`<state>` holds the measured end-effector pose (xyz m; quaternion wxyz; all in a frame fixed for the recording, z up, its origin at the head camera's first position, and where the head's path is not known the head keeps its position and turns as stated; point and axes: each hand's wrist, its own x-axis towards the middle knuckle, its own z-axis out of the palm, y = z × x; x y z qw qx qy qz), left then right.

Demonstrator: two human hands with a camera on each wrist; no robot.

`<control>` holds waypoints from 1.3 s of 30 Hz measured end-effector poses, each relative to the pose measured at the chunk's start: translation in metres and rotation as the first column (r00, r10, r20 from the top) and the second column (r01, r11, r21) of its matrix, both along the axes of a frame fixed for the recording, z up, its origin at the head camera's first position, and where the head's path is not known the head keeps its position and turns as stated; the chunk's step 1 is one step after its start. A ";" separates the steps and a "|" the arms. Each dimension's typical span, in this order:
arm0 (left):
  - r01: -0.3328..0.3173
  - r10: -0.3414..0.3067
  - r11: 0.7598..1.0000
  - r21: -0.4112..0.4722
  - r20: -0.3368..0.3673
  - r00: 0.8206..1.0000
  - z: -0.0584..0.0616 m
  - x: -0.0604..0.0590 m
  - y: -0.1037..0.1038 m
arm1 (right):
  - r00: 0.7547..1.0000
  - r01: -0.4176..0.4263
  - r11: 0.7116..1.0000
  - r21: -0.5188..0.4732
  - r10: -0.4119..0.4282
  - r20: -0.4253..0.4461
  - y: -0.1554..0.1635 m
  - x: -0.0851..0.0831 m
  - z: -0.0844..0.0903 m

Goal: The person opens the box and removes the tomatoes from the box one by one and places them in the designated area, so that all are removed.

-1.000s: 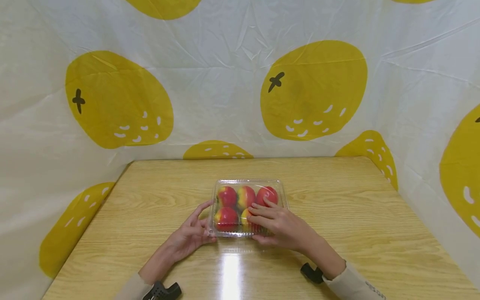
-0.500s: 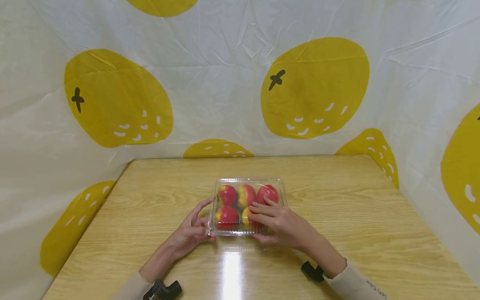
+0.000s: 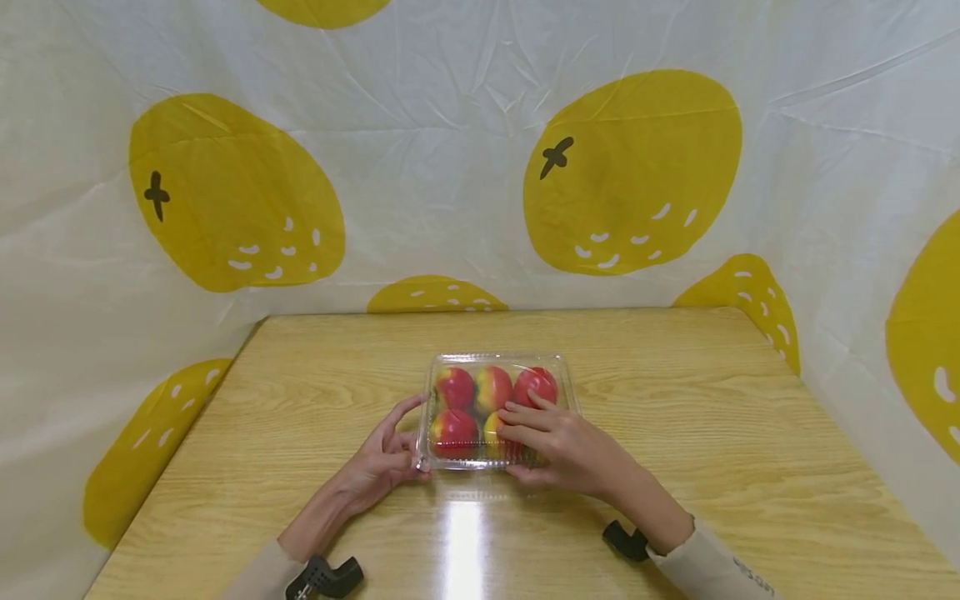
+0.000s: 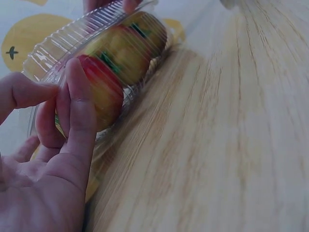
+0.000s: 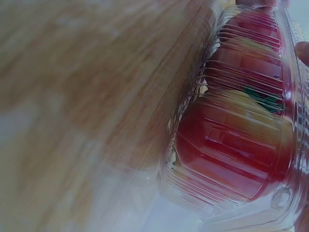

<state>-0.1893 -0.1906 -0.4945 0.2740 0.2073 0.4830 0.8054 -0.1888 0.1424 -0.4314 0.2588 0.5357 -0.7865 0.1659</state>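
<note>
Left hand (image 3: 378, 467): fingers (image 4: 79, 104) curled loosely against the near-left corner of the clear ribbed plastic clamshell box (image 3: 495, 410), thumb pressed on its near edge, index finger extended along the left wall; the left wrist view shows the thumb flat on the ribbed wall with the other fingertips (image 4: 21, 89) bent onto the rim, so it grips that corner. Right hand (image 3: 566, 450): fingers (image 3: 525, 421) nearly straight, spread flat on the lid over the near-right part of the box, thumb tucked under at the near edge; it presses down on the lid and pinches that edge lightly. Just under the right fingertips: red-and-yellow round fruits (image 3: 474, 390) in two rows inside the box, three in the far row visible, the near row partly covered by the hand. Right wrist view is close and blurred, shows only the ribbed box wall (image 5: 231, 121) with red fruit behind it. Lid appears to sit down on the base, can't tell if latched. Box sits flat on the light wood-grain table (image 3: 300, 400), between both hands, roughly mid-table. Behind the wrists, toward the body: beige sleeves (image 3: 708, 571) and black wrist camera mounts (image 3: 322, 577). Beyond the box, past the far table edge: white sheet printed with large yellow fruit shapes (image 3: 630, 171), wrapping round both sides.
</note>
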 end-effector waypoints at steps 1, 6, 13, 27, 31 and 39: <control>0.001 -0.001 1.000 0.000 -0.001 1.000 0.000 0.000 0.000 | 1.000 0.000 1.000 0.000 0.000 0.001 0.000 0.000 0.000; -0.002 0.002 1.000 -0.005 0.003 1.000 0.001 0.000 0.000 | 1.000 -0.003 1.000 0.000 0.003 0.005 0.000 0.000 0.000; -0.003 0.003 1.000 -0.008 -0.005 1.000 0.000 -0.001 0.000 | 1.000 -0.005 1.000 0.000 0.005 -0.003 0.000 -0.001 0.000; -0.014 0.013 0.999 -0.043 -0.032 0.999 0.000 -0.001 0.001 | 1.000 -0.007 1.000 -0.006 0.007 -0.004 0.001 0.000 0.000; -0.025 0.022 0.997 -0.067 -0.040 0.999 0.000 -0.001 0.001 | 1.000 -0.009 1.000 -0.017 0.009 -0.001 0.001 -0.001 0.000; -0.010 0.010 0.999 -0.044 -0.004 1.000 -0.001 0.000 0.001 | 1.000 -0.020 1.000 -0.019 0.020 0.007 0.002 -0.002 -0.001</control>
